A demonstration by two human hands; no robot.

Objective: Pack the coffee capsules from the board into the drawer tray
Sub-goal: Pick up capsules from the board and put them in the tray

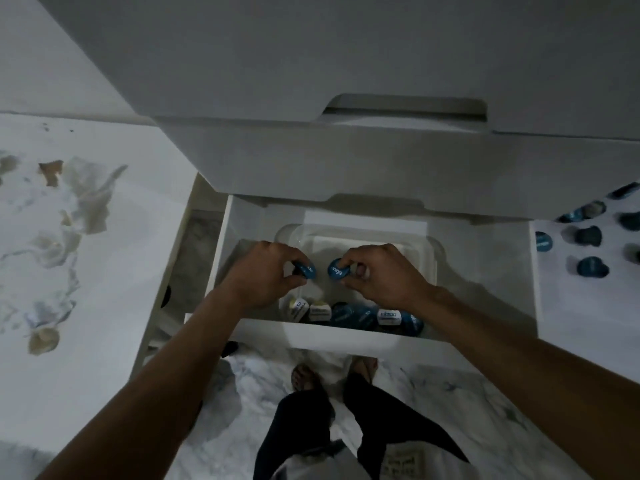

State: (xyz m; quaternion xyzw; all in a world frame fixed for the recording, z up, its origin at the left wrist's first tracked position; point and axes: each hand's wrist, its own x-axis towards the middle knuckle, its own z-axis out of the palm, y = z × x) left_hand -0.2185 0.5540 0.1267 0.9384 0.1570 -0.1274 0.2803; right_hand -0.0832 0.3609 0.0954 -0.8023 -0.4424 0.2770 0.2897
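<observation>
Both my hands are inside the open white drawer (346, 336), above a clear plastic tray (429, 258). My left hand (268, 271) pinches a blue coffee capsule (308, 271). My right hand (377, 273) pinches another blue capsule (335, 269). The two capsules sit close together, lids facing each other. A row of several blue and white capsules (349, 315) lies along the tray's near side. More blue capsules (588, 265) lie on the white board (568, 306) at the right.
A closed white drawer front (346, 161) overhangs the open drawer's back. A white countertop with crumpled paper (69, 209) is at the left. My legs and feet (311, 382) stand on the marble floor below the drawer.
</observation>
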